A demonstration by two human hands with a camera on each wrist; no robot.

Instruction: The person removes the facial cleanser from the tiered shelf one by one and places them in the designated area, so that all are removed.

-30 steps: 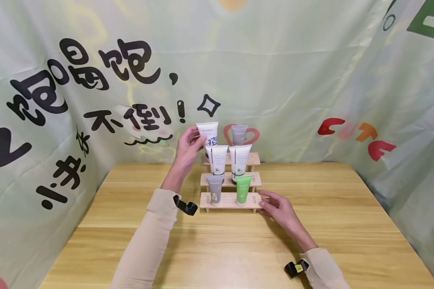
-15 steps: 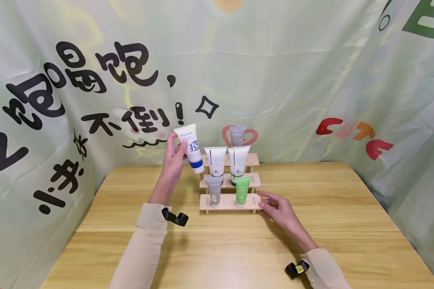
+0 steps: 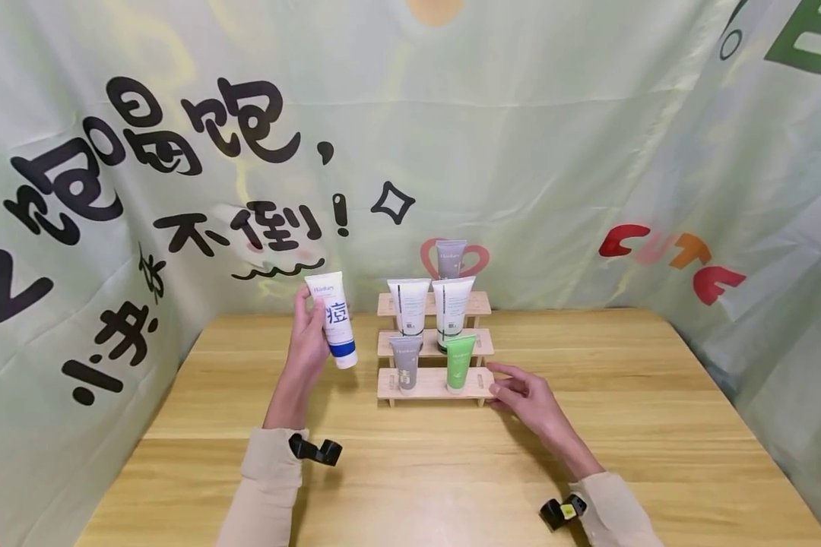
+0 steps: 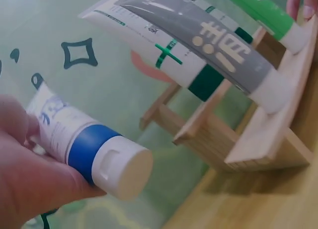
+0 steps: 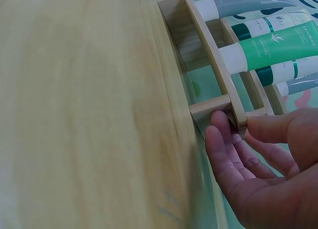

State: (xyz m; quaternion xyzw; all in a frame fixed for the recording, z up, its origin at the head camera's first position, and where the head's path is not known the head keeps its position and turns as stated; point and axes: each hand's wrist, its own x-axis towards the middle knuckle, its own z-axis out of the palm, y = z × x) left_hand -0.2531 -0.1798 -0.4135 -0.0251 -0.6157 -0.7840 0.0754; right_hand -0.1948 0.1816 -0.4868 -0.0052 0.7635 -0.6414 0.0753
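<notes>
My left hand (image 3: 308,338) holds a white tube with a blue band (image 3: 337,323), cap down and slightly tilted, in the air left of the three-step wooden stand (image 3: 434,392). In the left wrist view the thumb and fingers pinch that tube (image 4: 94,144) above its blue band. My right hand (image 3: 530,399) grips the right end of the lowest step; in the right wrist view the thumb lies on the edge and fingers curl beneath. On that step stand a grey tube (image 3: 406,365) and a green tube (image 3: 460,363).
Two white tubes, left (image 3: 410,304) and right (image 3: 454,304), stand on the middle step. Another grey tube (image 3: 450,258) stands on the top step at the right. A printed cloth (image 3: 520,152) hangs behind and beside the wooden table (image 3: 438,471).
My left hand has lifted the blue-banded white tube off the top step's left side and carried it left, then lower and nearer. The right hand stays at the stand.
</notes>
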